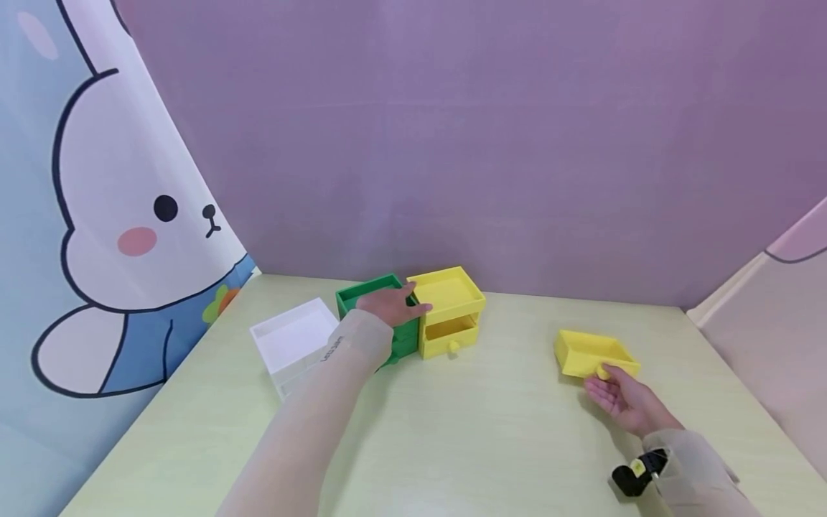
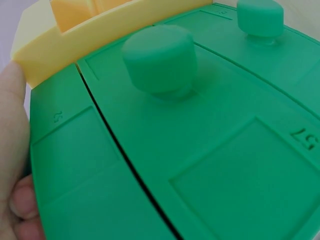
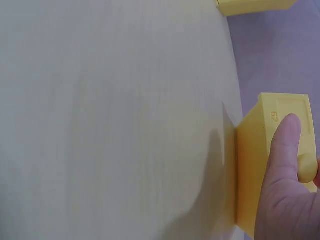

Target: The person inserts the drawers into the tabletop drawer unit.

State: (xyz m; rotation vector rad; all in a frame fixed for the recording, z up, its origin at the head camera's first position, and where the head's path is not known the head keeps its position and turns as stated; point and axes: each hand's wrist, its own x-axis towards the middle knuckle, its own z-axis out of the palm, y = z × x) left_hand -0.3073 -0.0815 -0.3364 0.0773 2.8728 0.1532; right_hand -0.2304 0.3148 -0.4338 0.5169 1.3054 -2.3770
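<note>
On the right of the table sits a loose yellow drawer (image 1: 596, 350), its round knob facing me. My right hand (image 1: 629, 406) pinches that knob (image 3: 306, 168), with the thumb along the drawer's front. Toward the back, a yellow drawer cabinet (image 1: 449, 298) has an empty upper slot and a knobbed drawer in its lower one. It stands against a green drawer cabinet (image 1: 405, 339). Over the green cabinet reaches my left hand (image 1: 385, 305), thumb and forefinger extended to the yellow cabinet's left edge. Green knobs (image 2: 160, 62) show close up in the left wrist view.
A white drawer cabinet (image 1: 293, 334) stands left of the green one, partly behind my left forearm. Behind the table (image 1: 497, 424) hangs a plain purple cloth (image 1: 517, 158). A printed rabbit cloth (image 1: 129, 215) covers the left side. A black device (image 1: 636, 474) sits at my right wrist.
</note>
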